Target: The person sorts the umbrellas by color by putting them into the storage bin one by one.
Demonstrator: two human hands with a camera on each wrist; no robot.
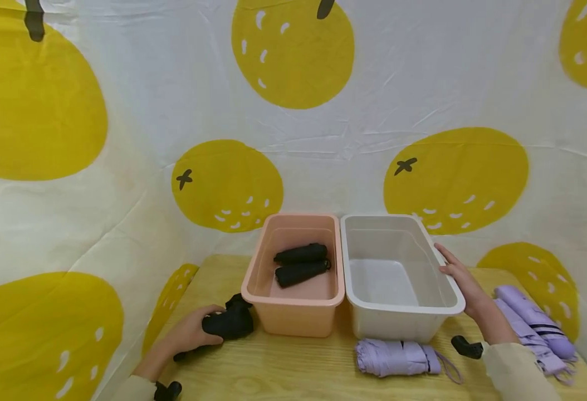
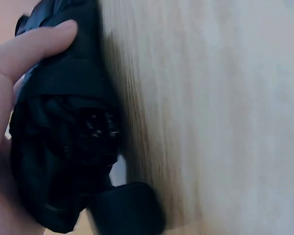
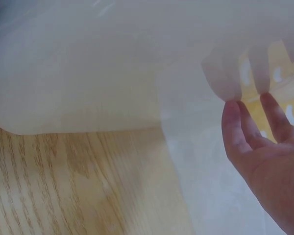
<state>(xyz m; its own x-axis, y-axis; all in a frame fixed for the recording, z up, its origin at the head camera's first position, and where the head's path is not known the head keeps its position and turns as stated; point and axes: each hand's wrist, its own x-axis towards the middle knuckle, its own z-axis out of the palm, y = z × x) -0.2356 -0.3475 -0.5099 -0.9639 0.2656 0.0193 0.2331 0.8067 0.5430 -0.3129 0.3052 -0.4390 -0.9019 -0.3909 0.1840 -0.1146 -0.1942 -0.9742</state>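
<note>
My left hand point(image 1: 191, 332) grips a black folded umbrella point(image 1: 230, 320) low over the table, to the left of the peach bin point(image 1: 293, 302). Thumb and fingers wrap its bunched fabric in the left wrist view, where the umbrella point(image 2: 63, 117) fills the left side. Another black piece point(image 1: 198, 352) pokes out beneath that hand. Two black folded umbrellas point(image 1: 301, 273) lie inside the peach bin. My right hand point(image 1: 466, 282) touches the right side of the white bin point(image 1: 399, 308), fingers extended; the right wrist view has its fingertips point(image 3: 231, 108) against the bin's glossy outer wall.
A lavender folded umbrella point(image 1: 396, 358) with a wrist loop lies in front of the white bin. More lavender umbrellas point(image 1: 536, 323) lie at the table's right, beside my right forearm. The bins stand side by side before a fruit-print cloth point(image 1: 323, 161).
</note>
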